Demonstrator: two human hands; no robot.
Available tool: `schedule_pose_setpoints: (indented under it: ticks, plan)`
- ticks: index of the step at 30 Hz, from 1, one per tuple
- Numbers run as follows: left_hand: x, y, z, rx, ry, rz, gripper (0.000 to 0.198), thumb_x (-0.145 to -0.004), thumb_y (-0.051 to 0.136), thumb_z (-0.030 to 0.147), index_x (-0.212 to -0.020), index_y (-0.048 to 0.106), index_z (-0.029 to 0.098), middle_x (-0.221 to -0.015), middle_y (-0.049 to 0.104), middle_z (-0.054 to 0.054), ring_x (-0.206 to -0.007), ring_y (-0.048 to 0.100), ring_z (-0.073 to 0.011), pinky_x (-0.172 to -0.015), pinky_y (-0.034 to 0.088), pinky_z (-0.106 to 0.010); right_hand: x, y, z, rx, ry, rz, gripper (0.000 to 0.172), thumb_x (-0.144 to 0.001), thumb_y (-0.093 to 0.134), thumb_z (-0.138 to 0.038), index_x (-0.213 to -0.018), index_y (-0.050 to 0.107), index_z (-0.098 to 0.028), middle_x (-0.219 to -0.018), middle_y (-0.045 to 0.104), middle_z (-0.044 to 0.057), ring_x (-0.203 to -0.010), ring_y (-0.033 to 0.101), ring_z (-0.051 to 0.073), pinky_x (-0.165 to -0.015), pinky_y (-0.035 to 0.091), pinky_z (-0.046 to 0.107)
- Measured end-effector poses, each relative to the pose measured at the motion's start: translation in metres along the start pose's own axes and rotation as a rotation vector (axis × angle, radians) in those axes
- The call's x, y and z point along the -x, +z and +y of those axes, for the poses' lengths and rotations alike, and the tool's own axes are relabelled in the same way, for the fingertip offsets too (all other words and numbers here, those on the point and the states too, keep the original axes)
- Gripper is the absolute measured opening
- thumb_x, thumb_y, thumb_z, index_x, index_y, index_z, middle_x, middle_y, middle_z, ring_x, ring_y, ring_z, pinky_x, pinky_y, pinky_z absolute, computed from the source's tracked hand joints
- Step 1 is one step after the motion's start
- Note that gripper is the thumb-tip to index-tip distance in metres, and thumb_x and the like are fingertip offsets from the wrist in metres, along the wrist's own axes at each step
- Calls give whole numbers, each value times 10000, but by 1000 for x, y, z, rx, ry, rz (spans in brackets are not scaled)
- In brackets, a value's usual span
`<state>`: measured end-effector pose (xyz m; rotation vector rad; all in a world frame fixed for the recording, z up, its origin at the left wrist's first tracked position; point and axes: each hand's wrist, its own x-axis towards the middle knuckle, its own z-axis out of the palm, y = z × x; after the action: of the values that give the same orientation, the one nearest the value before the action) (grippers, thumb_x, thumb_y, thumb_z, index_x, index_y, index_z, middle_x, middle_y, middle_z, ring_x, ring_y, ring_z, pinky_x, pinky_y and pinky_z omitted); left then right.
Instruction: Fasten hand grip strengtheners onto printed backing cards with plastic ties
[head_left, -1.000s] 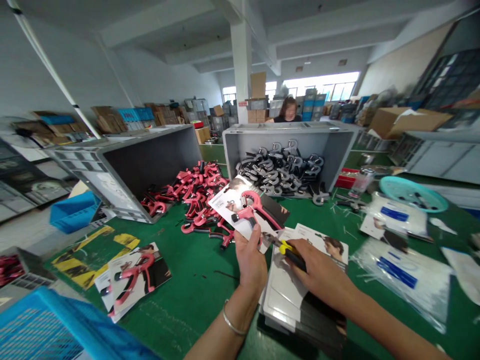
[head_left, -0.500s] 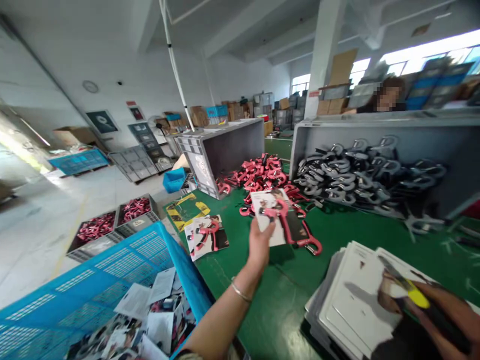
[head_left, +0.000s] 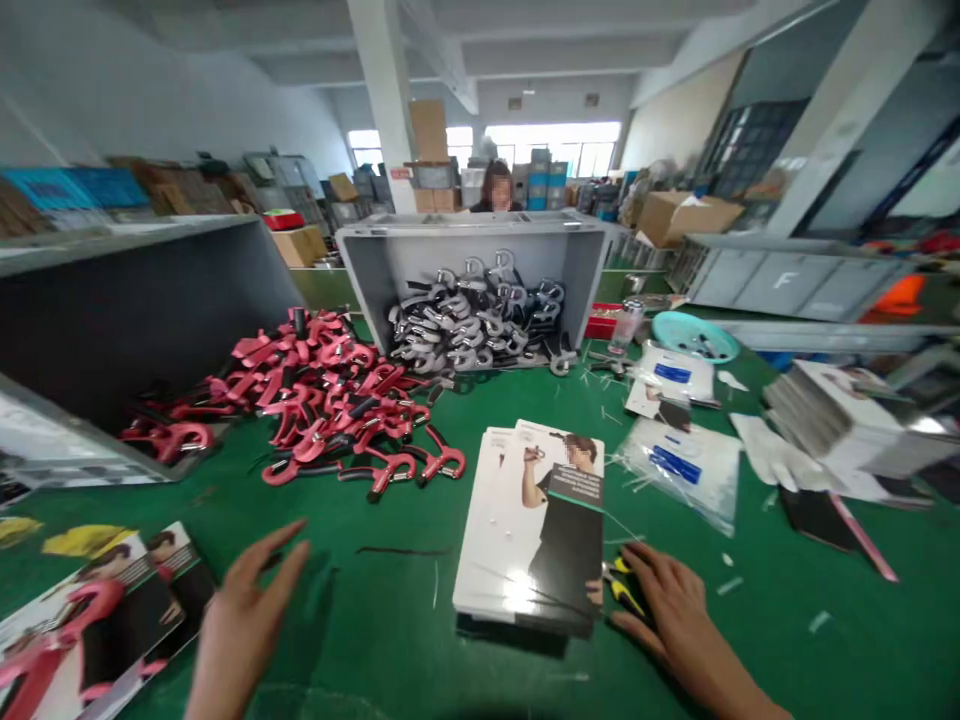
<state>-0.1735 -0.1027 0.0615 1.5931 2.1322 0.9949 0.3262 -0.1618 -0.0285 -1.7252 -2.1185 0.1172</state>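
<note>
My left hand (head_left: 251, 610) is over the green table with fingers apart and nothing in it. At the lower left, beside it, lie printed cards with pink hand grips (head_left: 56, 640) on them. My right hand (head_left: 671, 610) rests at the right edge of a stack of printed cards (head_left: 525, 530), its fingers over yellow-and-black cutters (head_left: 626, 590) on the tabletop. A pile of pink hand grips (head_left: 330, 390) spreads beyond the left hand. Grey hand grips (head_left: 472, 320) fill a tipped grey crate (head_left: 589, 285) behind the card stack.
Another grey crate (head_left: 135, 240) lies tipped at the left. Plastic bags (head_left: 682, 465), a turquoise dish (head_left: 694, 337), white gloves (head_left: 776, 455) and a card pile (head_left: 832, 415) are at the right. A person (head_left: 496, 188) is behind the middle crate.
The view has swung right. My left hand has let go of the card with a pink grip, now lying with the others at the left. My right hand has lowered the cutters to the table.
</note>
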Motion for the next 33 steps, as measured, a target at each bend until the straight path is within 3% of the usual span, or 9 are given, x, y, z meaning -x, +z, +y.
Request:
schedule_pose_setpoints:
  ticks: [4,8,13,16,20,23,26,28,33]
  plan:
    - [-1,70,89,402,129,-278,454,-880,512,521,-1200,641,227,-1276,650,-75,-1237,560,-260,-1099,382,-408,-56,-15,11,-67,-14,74,344,-945,507,-366,-1252,569,-224,-1220,593,132,-1144,547,278,-990,447,447]
    - [4,112,142,428,125,-389,745,-724,736,481,-1368,523,172,-1470,467,-157,-1362,422,-335,-1135,315,-475,-116,-22,43,-5,55,62,245,-935,426,-169,-1058,638,-185,-1031,615,114,-950,598,231,-855,486,360]
    - [17,126,136,696,-22,-566,560,-844,624,483,-1321,587,191,-1331,614,-112,-1220,568,-316,-1072,396,-448,-163,-5,57,-35,30,58,128,-830,554,-100,-849,654,-178,-932,630,113,-905,577,240,-804,447,328]
    - [25,127,132,716,-73,-425,539,-850,626,473,-1313,597,199,-1338,613,-95,-1265,531,-293,-1106,355,-416,-183,-6,57,-140,30,126,84,-842,592,-183,-764,624,-190,-861,628,101,-873,575,244,-784,445,334]
    - [31,129,140,681,-3,-281,464,-867,612,447,-1275,630,226,-1385,576,-76,-1316,479,-267,-1135,309,-384,-220,-35,63,-311,118,351,202,-951,468,-355,-1013,583,-202,-977,635,95,-872,578,225,-783,465,358]
    - [31,130,145,676,-5,-257,460,-863,612,457,-1262,641,231,-1366,592,-75,-1304,491,-267,-1126,324,-379,-245,-58,63,-651,198,437,275,-934,503,-412,-1138,537,-232,-953,654,44,-693,563,155,-641,480,295]
    - [29,129,142,706,-59,-310,486,-858,614,470,-1270,638,211,-1310,633,-88,-1265,529,-275,-1111,345,-398,-253,-62,54,-1066,250,356,285,-805,682,-414,-1016,636,-228,-865,681,8,-619,562,116,-584,490,254]
    - [27,126,138,727,-74,-321,490,-850,627,464,-1265,642,204,-1271,657,-92,-1230,558,-278,-1091,369,-403,-249,-56,44,-1166,266,271,290,-749,733,-412,-953,688,-212,-880,705,28,-668,614,127,-630,535,271]
    - [22,107,133,728,-22,-111,465,-830,659,428,-1243,657,214,-1282,646,-73,-1206,563,-260,-1048,408,-353,-230,-45,25,-1358,303,123,362,-674,825,-348,-998,733,-215,-979,727,53,-824,680,151,-785,590,292]
